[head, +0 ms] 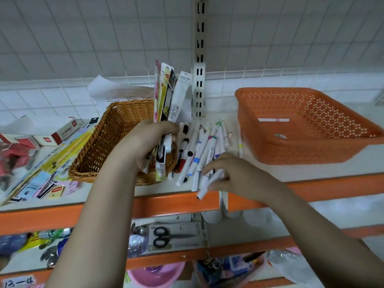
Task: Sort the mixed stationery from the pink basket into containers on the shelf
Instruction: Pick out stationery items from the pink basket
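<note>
head view: the left hand (149, 138) grips a bundle of flat stationery packs (170, 94) upright, just right of the wicker basket (110, 138) on the shelf (178, 201). the right hand (232, 175) has its fingers (214, 180) curled round a few white markers (207, 181) at the near end of the marker pile (199, 146). the orange basket (307, 125) sits far right, the pink basket (155, 275) low down. sorting looks midway; next, probably, each handful needs its own container.

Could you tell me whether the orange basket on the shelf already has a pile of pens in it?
No, the orange basket holds just one slim white item, while the pens lie on the shelf beside it.
</note>
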A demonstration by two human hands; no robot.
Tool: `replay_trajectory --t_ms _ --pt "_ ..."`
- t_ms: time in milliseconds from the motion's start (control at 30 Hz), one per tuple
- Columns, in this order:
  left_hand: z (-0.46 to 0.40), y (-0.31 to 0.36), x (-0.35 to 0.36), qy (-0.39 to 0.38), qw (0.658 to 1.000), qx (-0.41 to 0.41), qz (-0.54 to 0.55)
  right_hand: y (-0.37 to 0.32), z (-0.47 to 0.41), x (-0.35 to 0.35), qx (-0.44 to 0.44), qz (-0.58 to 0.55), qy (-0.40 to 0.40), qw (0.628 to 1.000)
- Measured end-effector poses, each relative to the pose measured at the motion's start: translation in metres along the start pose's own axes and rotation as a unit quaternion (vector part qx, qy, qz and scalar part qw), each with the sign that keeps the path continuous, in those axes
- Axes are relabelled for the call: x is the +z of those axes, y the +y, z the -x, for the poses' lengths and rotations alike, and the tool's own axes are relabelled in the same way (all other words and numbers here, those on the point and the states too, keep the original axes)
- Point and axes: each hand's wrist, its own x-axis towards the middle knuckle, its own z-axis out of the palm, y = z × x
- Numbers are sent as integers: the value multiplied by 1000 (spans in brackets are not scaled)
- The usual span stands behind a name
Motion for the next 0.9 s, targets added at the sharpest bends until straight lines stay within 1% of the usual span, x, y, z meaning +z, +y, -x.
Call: replay_trajectory --t_ms 100,133,200,267,333,400,433,467,500,533,567,600,633,667,700,767,800,833,867,900 --pt "-1 -8 -3 1 1000 -5 4 16 -12 0 18 6 136 991" --pt "-2 -11 -4 -1 1000 -6 8 20 -17 -4 23 13 157 987" --pt "-6 -15 -9 -10 1000 -11 15 27 -26 -12 44 12 165 985" --pt "-10 -18 -14 -13 999 -24 29 30 -34 -16 79 16 148 986" --pt "-15 -22 -20 -19 999 -44 19 31 -38 -17 106 36 143 983" --pt "-17 -24 -25 -42 998 -50 -5 25 -35 -21 117 91 145 978" --pt "-16 -25 -26 -49 997 -54 -16 18 -34 -23 108 116 166 973" --pt "-14 -23 -25 -48 997 -56 -17 10 -34 -28 86 115 201 969" --pt "-12 -21 -22 -35 998 -41 -25 -3 -34 -32 61 66 236 968" --pt "-7 -20 -18 -13 999 -11 -45 -21 -35 -36 38 -28 243 969" --pt "2 -19 -13 2 997 30 -73 -40 -39 -39 13 -150 205 967" --pt "12 -16 -8 9 993 64 -104 -58 -45 -39 -14 -261 153 953" --pt "20 -14 -4 -2 988 90 -127 -69 -53 -36 -37 -336 114 934" --pt "29 -9 -3 -13 984 103 -146 -78 -63 -32 -53 -384 107 916" --pt "33 -7 -6 -24 982 106 -152 -88 -72 -30 -54 -409 121 903" --pt "41 -3 -27 -13 981 105 -164 -109 -90 -27 -38 -453 154 877" --pt "46 0 -41 7 981 111 -160 -120 -99 -26 -31 -485 144 862" --pt "51 2 -58 28 982 122 -145 -134 -109 -26 -38 -518 119 846" --pt "55 4 -75 60 983 124 -122 -150 -122 -26 -46 -538 95 836" --pt "57 4 -93 99 982 126 -104 -168 -135 -28 -48 -541 80 836"
